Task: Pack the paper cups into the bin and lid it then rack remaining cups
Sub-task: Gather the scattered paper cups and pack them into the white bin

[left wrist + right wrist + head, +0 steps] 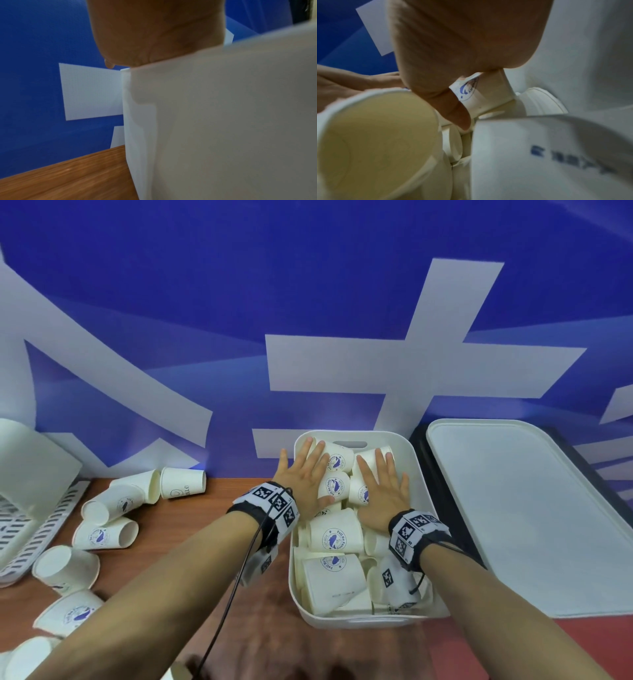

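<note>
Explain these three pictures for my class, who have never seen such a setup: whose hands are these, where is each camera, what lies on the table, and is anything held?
A person wears three cameras: one on the head, one on each wrist. In the head view the left hand and right hand press flat on paper cups piled in a white bin. Nothing is gripped. The lid lies to the right, loose cups and a rack to the left. The wrist views show palms, cups and the bin wall close up.

I see the white bin [416, 474] heaped with whale-printed paper cups [335, 534]; its lid [534, 518] lies off, right; loose cups [106, 534] lie tipped left beside the rack [34, 529].
</note>
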Demonstrator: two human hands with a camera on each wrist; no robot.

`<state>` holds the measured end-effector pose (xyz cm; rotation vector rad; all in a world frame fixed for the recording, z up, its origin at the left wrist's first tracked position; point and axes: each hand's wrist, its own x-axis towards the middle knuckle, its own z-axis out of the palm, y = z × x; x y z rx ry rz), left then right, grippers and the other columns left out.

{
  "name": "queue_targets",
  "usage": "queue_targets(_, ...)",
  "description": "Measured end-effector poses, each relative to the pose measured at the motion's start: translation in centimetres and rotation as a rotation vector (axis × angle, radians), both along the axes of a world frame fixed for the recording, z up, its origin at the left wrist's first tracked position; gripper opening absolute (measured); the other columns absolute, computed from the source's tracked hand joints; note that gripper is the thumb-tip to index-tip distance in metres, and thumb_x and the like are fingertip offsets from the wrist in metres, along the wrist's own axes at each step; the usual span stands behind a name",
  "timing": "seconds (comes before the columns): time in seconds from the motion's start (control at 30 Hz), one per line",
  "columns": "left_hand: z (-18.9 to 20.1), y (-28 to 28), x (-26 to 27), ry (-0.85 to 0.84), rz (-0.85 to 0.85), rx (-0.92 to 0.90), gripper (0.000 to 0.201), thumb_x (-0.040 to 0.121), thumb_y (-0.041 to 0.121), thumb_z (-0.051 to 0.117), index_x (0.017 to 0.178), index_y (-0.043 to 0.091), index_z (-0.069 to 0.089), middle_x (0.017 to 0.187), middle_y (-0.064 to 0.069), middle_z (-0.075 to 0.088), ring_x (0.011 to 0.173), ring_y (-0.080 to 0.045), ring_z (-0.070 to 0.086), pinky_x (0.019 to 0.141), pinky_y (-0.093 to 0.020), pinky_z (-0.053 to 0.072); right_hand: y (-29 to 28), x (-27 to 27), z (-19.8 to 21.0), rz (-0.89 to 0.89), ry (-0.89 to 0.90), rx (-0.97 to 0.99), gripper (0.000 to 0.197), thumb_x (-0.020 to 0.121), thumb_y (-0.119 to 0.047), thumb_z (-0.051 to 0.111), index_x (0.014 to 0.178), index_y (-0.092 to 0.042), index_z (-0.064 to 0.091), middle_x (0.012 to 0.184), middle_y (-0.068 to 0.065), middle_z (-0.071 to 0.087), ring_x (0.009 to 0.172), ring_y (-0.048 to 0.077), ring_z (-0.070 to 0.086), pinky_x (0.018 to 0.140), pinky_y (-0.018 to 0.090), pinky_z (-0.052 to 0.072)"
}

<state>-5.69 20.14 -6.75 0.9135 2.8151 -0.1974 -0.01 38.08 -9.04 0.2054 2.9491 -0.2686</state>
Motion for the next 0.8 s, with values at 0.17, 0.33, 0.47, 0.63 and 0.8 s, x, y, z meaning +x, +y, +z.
queue_targets(0.17, 0.0, -0.1, -0.1, 0.000, -0.004, 0.032, 0.088, 0.089, 0.068, 0.027, 0.152, 0.018, -0.008, 0.157, -0.002, -0.025, 0.144, -0.022, -0.024, 0.116, -0.059, -0.003, -0.2, -0.3, 1.2, -0.028, 0.006, -0.008, 0.101, 0.079, -0.048, 0.058, 0.150, -0.032, -0.013, 0.155, -0.004, -0.029, 0.140, 0.019, -0.033, 0.113, 0.051, -0.018)
queue_targets(0.33, 0.1, -0.5, 0.4, -0.008, 0.034, 0.122, 0.082, 0.091, 0.065, 0.029, 0.153, 0.023, -0.004, 0.157, 0.000, -0.024, 0.145, -0.020, -0.022, 0.116, -0.057, -0.003, -0.9, -0.1, 2.8, -0.035, 0.029, -0.022, 0.099, 0.080, -0.046, 0.060, 0.151, -0.034, -0.008, 0.157, -0.007, -0.023, 0.141, 0.018, -0.032, 0.112, 0.052, -0.019)
queue_targets(0.47, 1.4, -1.3, 1.5, -0.012, 0.071, 0.163, 0.079, 0.093, 0.061, 0.029, 0.153, 0.022, -0.005, 0.158, -0.001, -0.020, 0.146, -0.020, -0.019, 0.117, -0.056, -0.001, -1.9, 0.5, 4.8, -0.076, 0.082, -0.121, 0.094, 0.079, -0.031, 0.061, 0.152, -0.031, 0.003, 0.160, -0.007, -0.011, 0.144, 0.016, -0.023, 0.115, 0.048, -0.013)
queue_targets(0.63, 4.3, -4.2, 3.3, 0.005, 0.177, 0.261, 0.079, 0.094, 0.059, 0.032, 0.153, 0.019, -0.003, 0.160, -0.006, -0.011, 0.148, -0.023, -0.008, 0.117, -0.056, 0.004, -4.8, 1.7, 7.6, -0.130, 0.228, -0.276, 0.083, 0.078, -0.012, 0.059, 0.151, -0.019, 0.019, 0.159, 0.001, 0.012, 0.148, 0.018, 0.002, 0.119, 0.040, 0.010)
queue_targets(0.8, 5.9, -9.2, 6.2, 0.012, 0.303, 0.335, 0.079, 0.092, 0.057, 0.041, 0.151, 0.016, 0.008, 0.156, -0.013, 0.015, 0.143, -0.029, 0.021, 0.111, -0.054, 0.026, -9.9, 3.5, 9.8, -0.107, 0.417, -0.472, 0.058, 0.077, -0.002, 0.054, 0.134, -0.013, 0.047, 0.142, 0.008, 0.039, 0.136, 0.025, 0.030, 0.112, 0.029, 0.026)
